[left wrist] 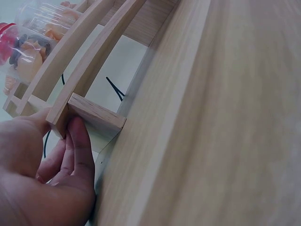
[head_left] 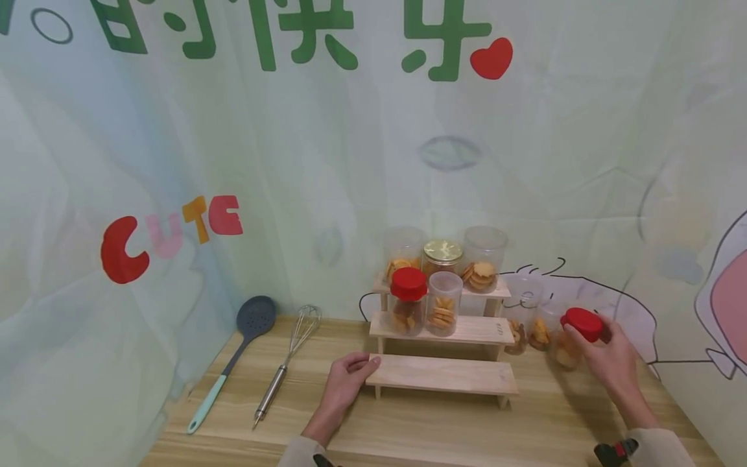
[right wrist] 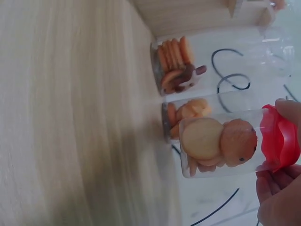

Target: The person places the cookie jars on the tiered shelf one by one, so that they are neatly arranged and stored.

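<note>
My left hand (head_left: pixel 345 383) pinches the left end of the lowest board of a three-step wooden rack (head_left: pixel 443 375). In the left wrist view, the thumb lies over the board (left wrist: pixel 75 92) and the fingers (left wrist: pixel 81 146) are beneath it by the end leg. At the rack's right, my right hand (head_left: pixel 615 360) grips a clear cookie jar (right wrist: pixel 216 146) by its scalloped red lid (head_left: pixel 583 323). Round cookies fill part of that jar; whether its base touches the table cannot be told. Beside it stand two clear jars, one with stacked cookies (right wrist: pixel 176 54), the other smaller (right wrist: pixel 188 113).
On the rack's middle step stand a red-lidded jar (head_left: pixel 408 305) and a clear jar (head_left: pixel 443 305). The top step bears a gold-lidded jar (head_left: pixel 442 251) between two clear jars. A slotted turner (head_left: pixel 245 344) and a whisk (head_left: pixel 286 363) lie left on the wooden table (head_left: pixel 455 434).
</note>
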Tool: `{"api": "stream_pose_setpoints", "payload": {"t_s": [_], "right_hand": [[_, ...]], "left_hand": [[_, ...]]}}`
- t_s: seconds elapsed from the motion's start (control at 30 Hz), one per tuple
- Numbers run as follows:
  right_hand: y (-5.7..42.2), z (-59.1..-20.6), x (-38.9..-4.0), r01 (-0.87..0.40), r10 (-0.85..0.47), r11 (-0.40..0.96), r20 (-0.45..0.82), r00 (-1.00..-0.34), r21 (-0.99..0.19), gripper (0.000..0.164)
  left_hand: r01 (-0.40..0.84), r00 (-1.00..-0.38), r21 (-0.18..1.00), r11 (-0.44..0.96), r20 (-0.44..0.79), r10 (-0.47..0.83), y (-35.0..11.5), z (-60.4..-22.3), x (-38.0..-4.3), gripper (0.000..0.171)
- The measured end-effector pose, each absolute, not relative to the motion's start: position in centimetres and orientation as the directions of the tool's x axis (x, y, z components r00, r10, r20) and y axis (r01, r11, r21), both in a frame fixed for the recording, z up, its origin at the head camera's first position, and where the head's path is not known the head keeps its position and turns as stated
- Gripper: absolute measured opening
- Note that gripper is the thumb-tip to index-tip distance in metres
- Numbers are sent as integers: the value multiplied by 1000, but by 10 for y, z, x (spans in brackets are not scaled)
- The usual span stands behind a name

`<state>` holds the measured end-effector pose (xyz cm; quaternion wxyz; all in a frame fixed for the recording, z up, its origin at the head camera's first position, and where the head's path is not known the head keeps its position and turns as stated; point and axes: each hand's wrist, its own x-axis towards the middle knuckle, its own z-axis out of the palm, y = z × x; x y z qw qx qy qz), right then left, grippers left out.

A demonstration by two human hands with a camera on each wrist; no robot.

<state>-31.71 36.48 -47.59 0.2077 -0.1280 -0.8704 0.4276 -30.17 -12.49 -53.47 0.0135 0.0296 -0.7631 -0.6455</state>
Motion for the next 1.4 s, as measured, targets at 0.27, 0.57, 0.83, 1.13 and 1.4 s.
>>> {"api": "stream_pose_setpoints", "payload": {"t_s": [0.27, 0.57, 0.83, 1.13, 1.4], "right_hand": [[355, -459, -307, -9, 376, 629, 314, -872, -778, 86], [335, -433, -295, -104, 328, 661, 411, -851, -743, 77], [308, -412, -288, -152, 280, 656, 426, -860, -739, 81], [277, -399, -288, -247, 208, 631, 468, -859, -736, 77], [251, -405, -302, -327, 145, 579, 489, -860, -747, 73]], "left_hand": [[-32, -997, 986, 166, -21, -72, -125, -535, -302, 57], [-23, -997, 986, 163, -11, -72, -125, -535, -301, 54], [-3, -997, 987, 160, 9, -77, -124, -533, -299, 53], [-19, -997, 986, 165, -6, -77, -124, -534, -301, 50], [-16, -998, 986, 165, -5, -66, -125, -534, -301, 52]]}}
